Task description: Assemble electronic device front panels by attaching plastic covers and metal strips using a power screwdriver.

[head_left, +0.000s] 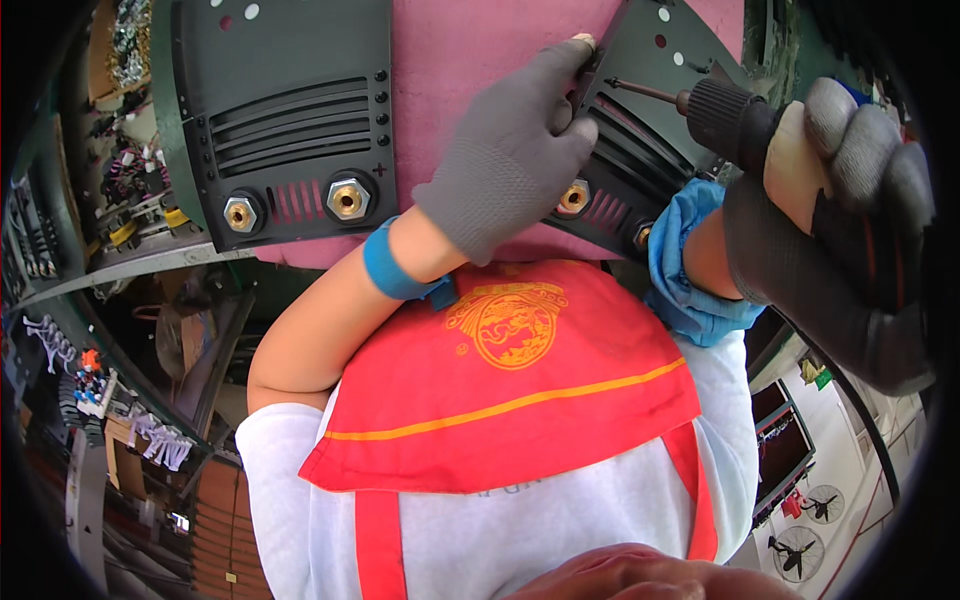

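My left hand (520,150), in a grey knitted glove with one bare fingertip, grips the left edge of a black slotted panel (655,75). This panel lies tilted and has brass-centred hex-nut fittings along its near edge. My right hand (850,170), in a dark glove, is wrapped round a black power screwdriver (725,118). The long thin bit of the screwdriver points left, its tip over the panel near my left fingers; contact cannot be made out. A second black panel (290,60) with slots and two brass fittings lies to the left, apart from both hands.
Both panels lie on a pink work surface (440,60). A metal rail (150,265) curves along the left, with wire bundles and small parts (140,165) beyond it. White cable bundles (160,440) hang lower left. Fans (797,553) and a screen (782,450) are at lower right.
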Demonstrator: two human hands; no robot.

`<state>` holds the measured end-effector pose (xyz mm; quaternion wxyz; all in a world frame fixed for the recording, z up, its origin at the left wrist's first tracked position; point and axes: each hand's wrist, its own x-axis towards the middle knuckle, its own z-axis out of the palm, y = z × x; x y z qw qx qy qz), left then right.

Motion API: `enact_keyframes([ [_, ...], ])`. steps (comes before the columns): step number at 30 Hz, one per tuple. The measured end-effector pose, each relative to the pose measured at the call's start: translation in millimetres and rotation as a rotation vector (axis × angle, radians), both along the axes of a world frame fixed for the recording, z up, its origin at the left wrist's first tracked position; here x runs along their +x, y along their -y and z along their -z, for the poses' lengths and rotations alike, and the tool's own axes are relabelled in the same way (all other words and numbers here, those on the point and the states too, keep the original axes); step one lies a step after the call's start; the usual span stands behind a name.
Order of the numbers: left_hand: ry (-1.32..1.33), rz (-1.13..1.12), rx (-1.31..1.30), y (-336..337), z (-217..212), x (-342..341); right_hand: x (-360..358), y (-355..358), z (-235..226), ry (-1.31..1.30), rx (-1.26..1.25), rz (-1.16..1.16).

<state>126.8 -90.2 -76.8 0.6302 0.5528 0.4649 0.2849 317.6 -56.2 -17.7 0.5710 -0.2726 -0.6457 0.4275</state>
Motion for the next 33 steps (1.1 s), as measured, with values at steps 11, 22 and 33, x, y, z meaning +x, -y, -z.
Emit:
enact_keyframes([
  [11, -0.120, -0.052, 0.114, 3, 2, 9, 2, 9, 4, -0.009, -0.071, 0.029],
  [22, -0.050, -0.158, 0.088, 9, 9, 14, -10, 8, 0, -0.014, -0.109, -0.001],
  [33, -0.085, -0.098, 0.087, 8, 1, 6, -30, 4, -15, -0.055, -0.110, -0.032],
])
